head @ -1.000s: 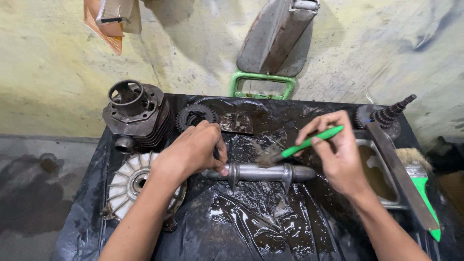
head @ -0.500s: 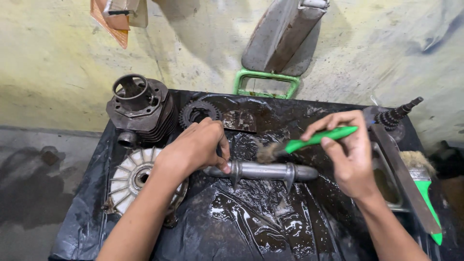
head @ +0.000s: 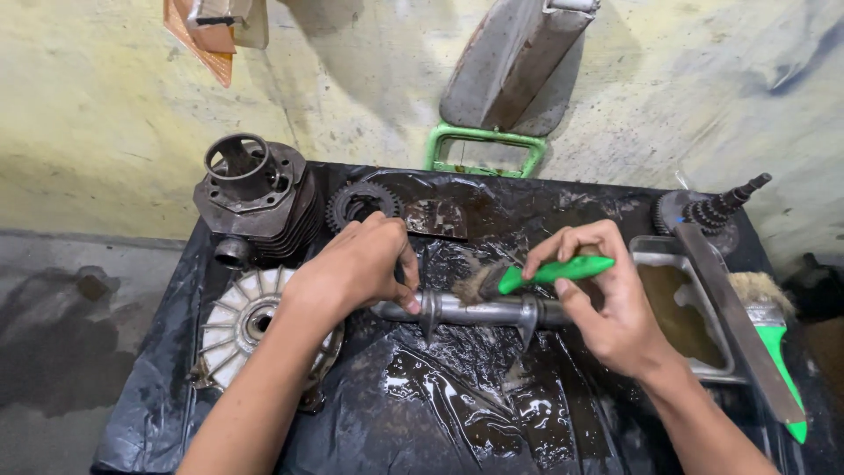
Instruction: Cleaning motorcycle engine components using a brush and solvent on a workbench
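A steel shaft with two flanges (head: pixel 479 310) lies across the middle of the black plastic-covered tabletop (head: pixel 440 422). Left of it sits a pale finned metal fan wheel (head: pixel 237 321); behind that — a dark finned engine cylinder (head: pixel 255 198) and a toothed gear ring (head: pixel 356 204). Right — a metal tray of brown liquid (head: pixel 681 308).

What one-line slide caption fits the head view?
Left hand steadies a metal shaft on oily black sheeting while the right hand scrubs it with a green-handled brush.

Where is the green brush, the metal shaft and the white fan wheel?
green brush (head: pixel 556 270), head view, on the middle of its green handle.
metal shaft (head: pixel 479 310), head view, on the bare tube between its two flanges.
white fan wheel (head: pixel 236 318), head view, on its ribbed blades left of the hub.
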